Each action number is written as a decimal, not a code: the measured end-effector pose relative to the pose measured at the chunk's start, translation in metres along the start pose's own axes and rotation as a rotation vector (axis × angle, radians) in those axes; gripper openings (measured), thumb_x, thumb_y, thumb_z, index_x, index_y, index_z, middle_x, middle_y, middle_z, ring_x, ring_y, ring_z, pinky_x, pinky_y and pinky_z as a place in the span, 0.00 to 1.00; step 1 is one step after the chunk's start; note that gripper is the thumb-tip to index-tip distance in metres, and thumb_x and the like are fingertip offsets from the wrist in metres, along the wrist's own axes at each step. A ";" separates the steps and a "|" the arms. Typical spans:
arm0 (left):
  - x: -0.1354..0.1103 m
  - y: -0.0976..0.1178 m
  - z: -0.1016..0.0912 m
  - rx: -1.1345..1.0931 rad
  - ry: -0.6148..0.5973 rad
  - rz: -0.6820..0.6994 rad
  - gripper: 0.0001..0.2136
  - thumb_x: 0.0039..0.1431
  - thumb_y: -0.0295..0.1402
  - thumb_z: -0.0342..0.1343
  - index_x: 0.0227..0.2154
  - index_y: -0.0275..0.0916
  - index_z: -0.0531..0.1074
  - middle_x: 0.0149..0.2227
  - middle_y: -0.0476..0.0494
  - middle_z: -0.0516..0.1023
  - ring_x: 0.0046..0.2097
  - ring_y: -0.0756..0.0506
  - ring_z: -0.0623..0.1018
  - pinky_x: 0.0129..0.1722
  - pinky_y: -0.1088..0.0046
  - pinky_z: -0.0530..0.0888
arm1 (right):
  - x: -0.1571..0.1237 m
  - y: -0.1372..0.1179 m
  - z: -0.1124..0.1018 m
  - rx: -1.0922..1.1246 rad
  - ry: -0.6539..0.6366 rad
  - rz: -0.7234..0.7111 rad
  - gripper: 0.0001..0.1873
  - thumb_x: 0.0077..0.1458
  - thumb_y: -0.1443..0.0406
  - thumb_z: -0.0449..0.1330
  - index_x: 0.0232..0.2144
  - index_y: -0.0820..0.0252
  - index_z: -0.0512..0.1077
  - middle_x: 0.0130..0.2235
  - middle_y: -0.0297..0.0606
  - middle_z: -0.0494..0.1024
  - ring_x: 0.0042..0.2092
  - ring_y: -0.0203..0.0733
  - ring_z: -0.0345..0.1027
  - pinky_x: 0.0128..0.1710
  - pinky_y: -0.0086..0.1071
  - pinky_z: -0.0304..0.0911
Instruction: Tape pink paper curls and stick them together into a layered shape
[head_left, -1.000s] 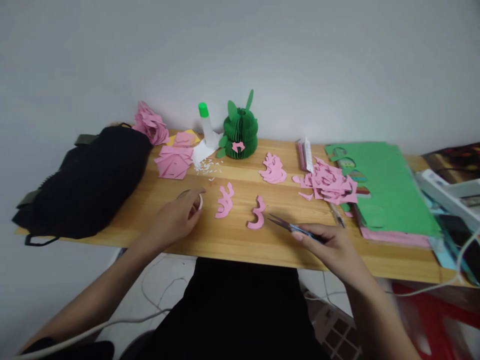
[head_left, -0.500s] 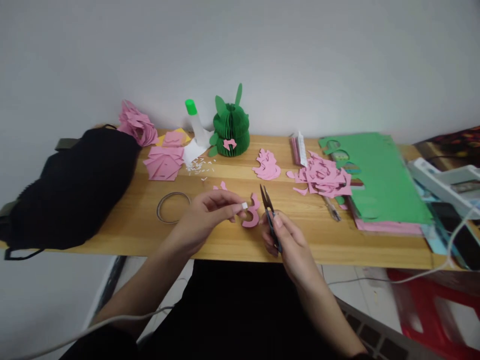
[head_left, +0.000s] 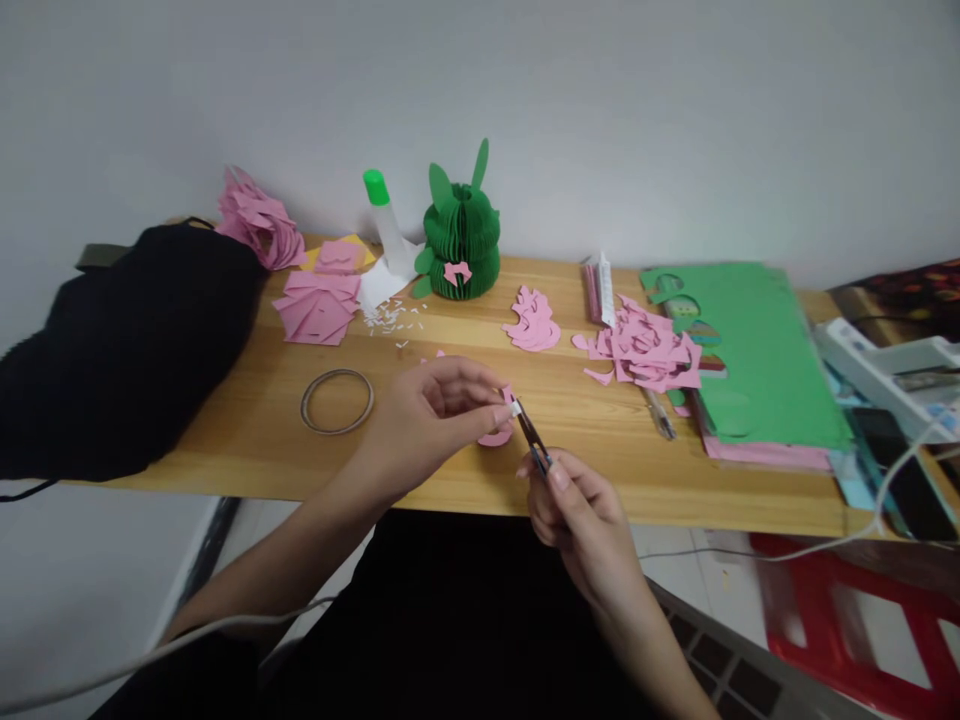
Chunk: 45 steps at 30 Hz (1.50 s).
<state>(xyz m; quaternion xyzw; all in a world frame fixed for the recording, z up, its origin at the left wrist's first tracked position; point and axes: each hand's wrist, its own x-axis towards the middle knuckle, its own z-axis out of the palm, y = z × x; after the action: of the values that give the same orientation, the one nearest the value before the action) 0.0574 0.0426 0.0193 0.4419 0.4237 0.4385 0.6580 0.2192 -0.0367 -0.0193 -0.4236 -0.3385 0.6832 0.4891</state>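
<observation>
My left hand (head_left: 431,420) hovers over the front of the wooden table (head_left: 247,440) and pinches a small white piece (head_left: 514,408) between thumb and fingertips. My right hand (head_left: 581,510) grips small black scissors (head_left: 534,442), whose tips touch that white piece. A pink paper cut-out (head_left: 496,436) lies on the table just behind the hands, partly hidden. A ring of tape (head_left: 337,401) lies to the left of my left hand.
At the back stand a green paper figure (head_left: 459,238) and a green-capped glue bottle (head_left: 384,215). Pink paper piles (head_left: 321,305), (head_left: 534,322), (head_left: 645,350) are spread around. A black bag (head_left: 120,340) sits left, green sheets (head_left: 739,350) right, with a pen (head_left: 660,412) nearby.
My left hand lifted from the tape ring with a white piece and moved right. My right hand brought the scissors in from the right until their tips met the piece.
</observation>
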 end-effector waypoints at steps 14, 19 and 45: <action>0.000 0.009 -0.001 0.055 -0.070 -0.072 0.10 0.41 0.25 0.67 0.29 0.35 0.75 0.25 0.51 0.81 0.28 0.49 0.82 0.31 0.78 0.78 | -0.004 -0.010 -0.002 0.027 0.014 0.066 0.20 0.54 0.50 0.64 0.26 0.61 0.72 0.16 0.19 0.47 0.17 0.25 0.35 0.15 0.23 0.35; -0.001 0.009 -0.001 0.045 -0.074 -0.061 0.09 0.42 0.25 0.67 0.28 0.35 0.74 0.24 0.52 0.81 0.28 0.50 0.82 0.30 0.80 0.78 | -0.005 -0.010 -0.001 0.007 0.033 0.064 0.21 0.53 0.49 0.64 0.25 0.61 0.71 0.15 0.19 0.48 0.17 0.25 0.36 0.15 0.24 0.36; 0.000 0.008 -0.004 0.022 -0.094 -0.077 0.10 0.42 0.28 0.69 0.29 0.37 0.76 0.26 0.49 0.82 0.30 0.47 0.83 0.35 0.73 0.80 | -0.006 -0.008 -0.002 -0.067 0.064 0.048 0.20 0.55 0.49 0.62 0.26 0.61 0.73 0.15 0.20 0.48 0.17 0.26 0.37 0.16 0.26 0.35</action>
<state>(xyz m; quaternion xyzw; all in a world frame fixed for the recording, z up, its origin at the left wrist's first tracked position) 0.0520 0.0452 0.0260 0.4527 0.4137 0.3869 0.6886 0.2248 -0.0395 -0.0114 -0.4695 -0.3352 0.6691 0.4686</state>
